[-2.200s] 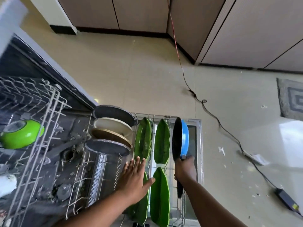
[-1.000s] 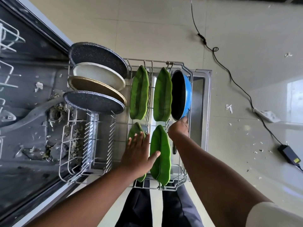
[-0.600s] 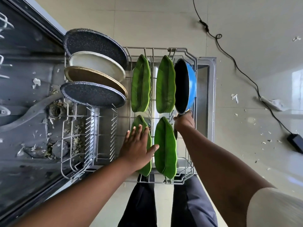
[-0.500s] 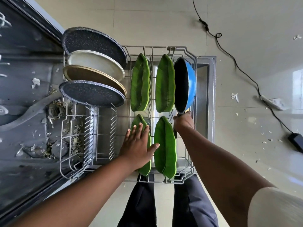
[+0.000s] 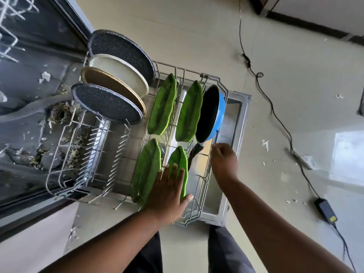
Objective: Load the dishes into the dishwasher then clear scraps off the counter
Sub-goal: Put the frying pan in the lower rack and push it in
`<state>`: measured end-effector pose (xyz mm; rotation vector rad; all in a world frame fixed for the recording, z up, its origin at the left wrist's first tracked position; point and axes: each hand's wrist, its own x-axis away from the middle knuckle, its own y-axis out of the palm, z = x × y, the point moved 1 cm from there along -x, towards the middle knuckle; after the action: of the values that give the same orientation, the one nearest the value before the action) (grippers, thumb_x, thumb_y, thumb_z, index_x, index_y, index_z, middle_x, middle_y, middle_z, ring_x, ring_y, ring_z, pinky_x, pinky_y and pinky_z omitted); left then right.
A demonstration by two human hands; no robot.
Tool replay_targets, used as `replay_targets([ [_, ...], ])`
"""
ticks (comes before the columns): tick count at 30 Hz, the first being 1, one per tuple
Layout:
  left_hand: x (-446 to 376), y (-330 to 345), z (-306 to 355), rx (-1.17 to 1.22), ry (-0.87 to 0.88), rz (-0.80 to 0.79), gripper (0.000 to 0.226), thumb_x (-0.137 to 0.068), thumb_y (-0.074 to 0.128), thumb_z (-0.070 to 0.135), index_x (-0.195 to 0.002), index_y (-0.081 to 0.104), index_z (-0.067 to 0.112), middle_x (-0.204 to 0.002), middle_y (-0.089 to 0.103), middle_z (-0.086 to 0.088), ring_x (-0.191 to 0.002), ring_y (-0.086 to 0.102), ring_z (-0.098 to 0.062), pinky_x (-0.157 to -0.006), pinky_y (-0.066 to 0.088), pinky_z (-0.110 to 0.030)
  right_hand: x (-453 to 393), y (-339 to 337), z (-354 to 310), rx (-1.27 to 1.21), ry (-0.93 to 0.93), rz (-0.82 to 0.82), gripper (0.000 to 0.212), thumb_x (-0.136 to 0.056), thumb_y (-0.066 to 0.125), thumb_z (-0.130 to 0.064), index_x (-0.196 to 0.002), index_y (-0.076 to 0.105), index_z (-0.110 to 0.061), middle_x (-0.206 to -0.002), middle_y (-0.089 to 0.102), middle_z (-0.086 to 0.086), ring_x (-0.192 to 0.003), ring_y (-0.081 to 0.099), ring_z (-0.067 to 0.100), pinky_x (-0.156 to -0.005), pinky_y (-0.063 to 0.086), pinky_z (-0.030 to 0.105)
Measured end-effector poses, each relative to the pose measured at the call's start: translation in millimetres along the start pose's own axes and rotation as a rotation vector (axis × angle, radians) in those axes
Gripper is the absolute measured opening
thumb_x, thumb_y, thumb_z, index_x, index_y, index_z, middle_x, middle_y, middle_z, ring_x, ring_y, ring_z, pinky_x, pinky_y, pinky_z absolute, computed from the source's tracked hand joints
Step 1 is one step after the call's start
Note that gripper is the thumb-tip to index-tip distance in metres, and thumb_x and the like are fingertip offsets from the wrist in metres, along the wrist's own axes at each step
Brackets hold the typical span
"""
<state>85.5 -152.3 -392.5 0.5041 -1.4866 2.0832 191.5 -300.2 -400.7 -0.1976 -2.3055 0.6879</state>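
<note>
Left hand (image 5: 169,191) flat on leaf plate (image 5: 180,166); right hand (image 5: 223,161) curled, empty, beside pan handle (image 5: 195,152)

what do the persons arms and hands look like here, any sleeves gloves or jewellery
Both forearms are bare, with no sleeve reaching the part in view. The left hand and the right hand are bare too: no gloves, and no ring, watch or bracelet shows on the visible sides. Below the arms, dark trousers are visible.
</note>
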Motion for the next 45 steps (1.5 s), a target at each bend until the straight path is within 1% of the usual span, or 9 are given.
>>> replay_targets([
  [3, 0.1, 22.5, 25.5, -0.037, 0.114, 0.076, 0.078, -0.087, 0.031, 0.058, -0.148, 0.026, 0.009, -0.154, 0.02, -0.018, -0.141, 0.026, -0.039, -0.114, 0.022, -0.051, -35.8, -17.5, 5.4, -0.049, 0.038, 0.061, 0.03, -0.092, 0.049, -0.032, -0.067, 0.051, -0.015, -0.062, 0.049, -0.001, -0.064, 0.048, 0.023, -0.06, 0.036, 0.029],
  [8, -10.8, 60.5, 68.5, -0.152, 0.166, 0.161, 0.079, -0.088, 0.043, 0.05, -0.151, 0.019, 0.009, -0.16, 0.01, -0.013, -0.147, 0.004, -0.032, -0.118, -0.005, -0.046, -73.5, -21.3, 14.6, -0.338, 0.351, -0.356, 0.064, -0.095, 0.04, -0.059, -0.142, 0.042, -0.014, -0.143, 0.045, 0.014, -0.128, 0.045, 0.033, -0.101, 0.038, 0.043],
  [13, -12.9, 109.5, 109.3, -0.276, 0.095, 0.17, 0.075, -0.093, 0.032, 0.029, -0.151, -0.011, 0.007, -0.155, -0.026, -0.015, -0.142, -0.027, -0.03, -0.11, -0.028, -0.047, -87.1, -26.2, 26.6, -0.392, 0.426, -0.56, 0.072, -0.094, 0.031, -0.065, -0.152, 0.022, -0.024, -0.16, 0.017, 0.001, -0.145, 0.02, 0.03, -0.114, 0.021, 0.045],
  [18, -17.7, 120.7, 104.9, -0.37, -0.001, 0.067, 0.076, -0.099, 0.025, 0.024, -0.138, -0.037, 0.002, -0.142, -0.046, -0.017, -0.129, -0.043, -0.031, -0.101, -0.035, -0.046, -93.1, -13.7, 33.8, -0.401, 0.409, -0.644, 0.064, -0.095, 0.025, -0.063, -0.149, 0.031, -0.029, -0.157, 0.025, -0.005, -0.143, 0.025, 0.026, -0.118, 0.017, 0.046],
  [22, -18.3, 128.5, 88.1, -0.413, -0.006, 0.073, 0.073, -0.098, 0.019, 0.022, -0.135, -0.039, -0.002, -0.14, -0.048, -0.018, -0.13, -0.042, -0.033, -0.102, -0.032, -0.047, -87.8, 5.3, 33.0, -0.4, 0.391, -0.629, 0.044, -0.095, 0.035, -0.058, -0.09, 0.062, -0.024, -0.083, 0.059, -0.001, -0.078, 0.054, 0.016, -0.072, 0.045, 0.031],
  [27, -15.0, 121.7, 70.4, -0.428, 0.006, 0.074, 0.068, -0.1, 0.015, 0.023, -0.137, -0.037, -0.001, -0.142, -0.046, -0.018, -0.131, -0.041, -0.031, -0.102, -0.03, -0.047, -88.4, 22.3, 29.0, -0.395, 0.358, -0.609, 0.045, -0.096, 0.037, -0.056, -0.078, 0.062, -0.022, -0.06, 0.054, -0.001, -0.06, 0.053, 0.016, -0.063, 0.045, 0.03],
  [33, -0.8, 119.3, 13.6, -0.448, -0.106, 0.168, 0.064, -0.096, 0.013, 0.02, -0.144, -0.026, 0.003, -0.15, -0.035, -0.012, -0.134, -0.035, -0.028, -0.099, -0.038, -0.049, -77.6, 78.1, 4.0, -0.386, 0.294, -0.77, 0.043, -0.097, 0.034, -0.049, -0.11, 0.066, -0.023, -0.096, 0.068, 0.0, -0.09, 0.061, 0.019, -0.098, 0.042, 0.034],
  [40, 10.8, 81.1, -84.3, -0.394, -0.309, 0.172, 0.073, -0.1, 0.023, 0.026, -0.139, -0.035, 0.006, -0.144, -0.045, -0.012, -0.128, -0.044, -0.029, -0.096, -0.041, -0.045, -58.9, 183.0, -48.4, -0.398, 0.25, -0.934, 0.029, -0.093, 0.041, -0.044, -0.09, 0.064, -0.027, -0.083, 0.053, -0.001, -0.076, 0.051, 0.018, -0.068, 0.038, 0.028],
  [45, 17.9, 68.6, -159.6, -0.401, -0.496, 0.367, 0.075, -0.093, 0.031, 0.027, -0.149, -0.015, 0.008, -0.155, -0.024, -0.006, -0.137, -0.031, -0.023, -0.105, -0.034, -0.045, -38.0, 273.4, -85.6, -0.339, 0.186, -1.008, 0.033, -0.093, 0.037, -0.048, -0.108, 0.057, -0.027, -0.105, 0.052, 0.001, -0.09, 0.052, 0.018, -0.089, 0.039, 0.031],
])
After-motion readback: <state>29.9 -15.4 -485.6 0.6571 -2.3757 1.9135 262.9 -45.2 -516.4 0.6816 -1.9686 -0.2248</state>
